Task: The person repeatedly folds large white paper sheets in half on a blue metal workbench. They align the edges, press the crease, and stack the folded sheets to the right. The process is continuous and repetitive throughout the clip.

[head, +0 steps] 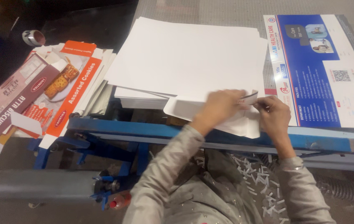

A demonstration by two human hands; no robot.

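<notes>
On the far middle of the blue metal table (143, 128), a thick stack of white sheets (185, 58), spread a little unevenly. To the right of it, a blue and white printed sheet (318, 70), lying flat and reaching toward the near edge. To the left, flattened biscuit cartons (48, 89) in orange, white and maroon, fanned out and hanging partly over the table's edge. Farther left, in the dark corner, a small roll of tape (33, 37). Below the table, near the person's lap, many small white paper scraps (256, 174) scattered about, and at the near left a red-capped bottle (118, 201) beside the blue frame. In front of the white stack, at the near edge, a white die-cut card blank (185, 108), lying flat with one part hanging over the edge. Left hand (220, 105) curled loosely and laid on the blank, fingers bent around a small tab of it with a red mark (247, 98). Right hand (273, 114) just beside, thumb and fingertips pinched on the same tab from the right side. Both hands close together, nearly touching, grey sleeves (164, 174) reaching from the near side.
</notes>
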